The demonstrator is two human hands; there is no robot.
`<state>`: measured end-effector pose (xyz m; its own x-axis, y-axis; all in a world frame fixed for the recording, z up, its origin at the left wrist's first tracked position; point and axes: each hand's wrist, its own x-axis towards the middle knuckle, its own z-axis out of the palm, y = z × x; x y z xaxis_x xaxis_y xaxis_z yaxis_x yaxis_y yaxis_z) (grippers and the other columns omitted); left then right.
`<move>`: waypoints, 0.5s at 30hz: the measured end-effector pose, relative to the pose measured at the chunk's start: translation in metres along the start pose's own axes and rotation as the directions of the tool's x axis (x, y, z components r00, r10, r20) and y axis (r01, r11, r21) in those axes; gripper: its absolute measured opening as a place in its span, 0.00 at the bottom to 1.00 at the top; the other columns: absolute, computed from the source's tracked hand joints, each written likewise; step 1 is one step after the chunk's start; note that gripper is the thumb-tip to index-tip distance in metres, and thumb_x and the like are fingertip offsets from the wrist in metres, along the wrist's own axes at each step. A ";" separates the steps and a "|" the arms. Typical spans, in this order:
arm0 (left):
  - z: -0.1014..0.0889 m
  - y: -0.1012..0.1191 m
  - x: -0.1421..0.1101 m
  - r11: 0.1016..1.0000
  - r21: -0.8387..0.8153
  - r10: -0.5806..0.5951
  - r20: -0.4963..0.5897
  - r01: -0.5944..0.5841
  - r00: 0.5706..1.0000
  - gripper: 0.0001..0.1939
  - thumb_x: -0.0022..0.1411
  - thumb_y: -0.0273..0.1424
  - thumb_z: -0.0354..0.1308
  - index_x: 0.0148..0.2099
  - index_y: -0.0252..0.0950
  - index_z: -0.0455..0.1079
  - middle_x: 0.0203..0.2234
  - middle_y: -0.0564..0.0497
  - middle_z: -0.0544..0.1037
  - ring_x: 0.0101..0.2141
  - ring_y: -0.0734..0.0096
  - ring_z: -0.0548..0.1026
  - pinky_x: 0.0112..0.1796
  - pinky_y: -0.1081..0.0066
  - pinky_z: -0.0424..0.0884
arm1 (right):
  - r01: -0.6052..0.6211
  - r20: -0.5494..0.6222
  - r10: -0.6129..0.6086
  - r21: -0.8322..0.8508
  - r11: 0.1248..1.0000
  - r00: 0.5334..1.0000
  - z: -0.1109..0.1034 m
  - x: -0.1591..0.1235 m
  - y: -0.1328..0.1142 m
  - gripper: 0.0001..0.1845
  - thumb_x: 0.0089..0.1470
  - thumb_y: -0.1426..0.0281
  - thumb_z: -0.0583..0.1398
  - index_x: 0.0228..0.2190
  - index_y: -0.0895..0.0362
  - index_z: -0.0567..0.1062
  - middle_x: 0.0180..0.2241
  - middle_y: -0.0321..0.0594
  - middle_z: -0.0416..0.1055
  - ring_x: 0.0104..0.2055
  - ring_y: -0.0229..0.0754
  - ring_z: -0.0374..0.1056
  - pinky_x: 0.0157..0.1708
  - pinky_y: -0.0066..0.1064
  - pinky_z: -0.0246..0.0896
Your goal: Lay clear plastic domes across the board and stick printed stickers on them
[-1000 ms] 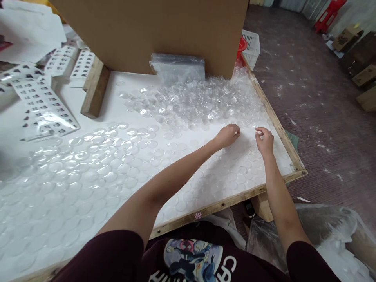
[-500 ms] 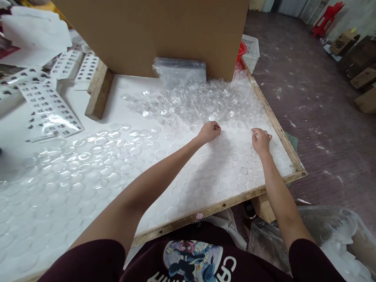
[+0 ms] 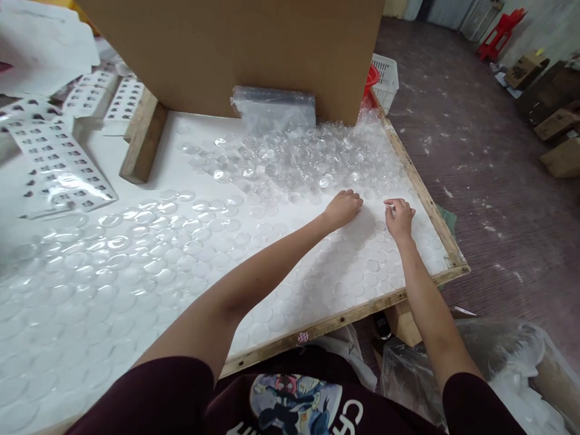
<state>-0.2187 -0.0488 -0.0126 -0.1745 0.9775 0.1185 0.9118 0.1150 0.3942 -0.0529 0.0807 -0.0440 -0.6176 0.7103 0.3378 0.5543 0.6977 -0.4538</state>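
Right of centre, the left hand (image 3: 344, 208) has its fingers curled and the right hand (image 3: 399, 219) has thumb and forefinger bent; I cannot tell whether either holds anything. Flat clear discs (image 3: 165, 276) spread from lower left to below the hands, where a dragging wrist could shift them. A bump could spill the loose pile (image 3: 317, 154), upper centre, over them.
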 end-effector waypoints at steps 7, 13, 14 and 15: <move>-0.001 -0.009 0.002 0.997 -0.061 -0.056 -0.017 0.055 0.998 0.14 0.67 0.24 0.50 0.51 0.34 0.73 0.40 0.47 0.82 0.41 0.63 0.78 0.41 0.68 0.72 | 0.184 0.155 -0.187 0.030 0.982 0.970 0.006 -0.005 -0.029 0.17 0.60 0.72 0.54 0.49 0.52 0.74 0.53 0.44 0.76 0.53 0.53 0.64 0.50 0.44 0.48; -0.001 -0.016 0.004 0.998 -0.032 -0.065 -0.078 0.063 0.995 0.13 0.66 0.23 0.52 0.50 0.32 0.74 0.48 0.41 0.78 0.51 0.56 0.75 0.51 0.61 0.70 | 0.185 0.219 -0.183 0.011 0.983 0.958 0.009 -0.006 -0.037 0.11 0.61 0.73 0.56 0.42 0.52 0.77 0.47 0.43 0.79 0.50 0.54 0.64 0.48 0.45 0.49; 0.000 -0.015 0.004 0.998 -0.018 -0.055 -0.085 0.054 0.995 0.13 0.66 0.23 0.52 0.50 0.32 0.74 0.48 0.40 0.77 0.51 0.55 0.74 0.51 0.60 0.70 | 0.179 0.205 -0.177 0.011 0.984 0.963 0.010 -0.006 -0.037 0.10 0.61 0.73 0.56 0.40 0.53 0.77 0.45 0.44 0.79 0.49 0.53 0.65 0.48 0.45 0.49; 0.001 -0.014 0.004 0.999 -0.002 -0.041 -0.089 0.041 0.995 0.13 0.66 0.23 0.53 0.49 0.32 0.74 0.48 0.40 0.77 0.51 0.55 0.74 0.51 0.60 0.70 | 0.171 0.185 -0.172 0.018 0.985 0.968 0.011 -0.006 -0.037 0.09 0.61 0.73 0.56 0.38 0.53 0.77 0.43 0.44 0.79 0.48 0.53 0.65 0.48 0.45 0.49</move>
<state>-0.2315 -0.0468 -0.0182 -0.2439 0.9523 0.1833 0.9033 0.1543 0.4003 -0.0753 0.0495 -0.0384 -0.7962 0.5500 0.2520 0.4298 0.8073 -0.4043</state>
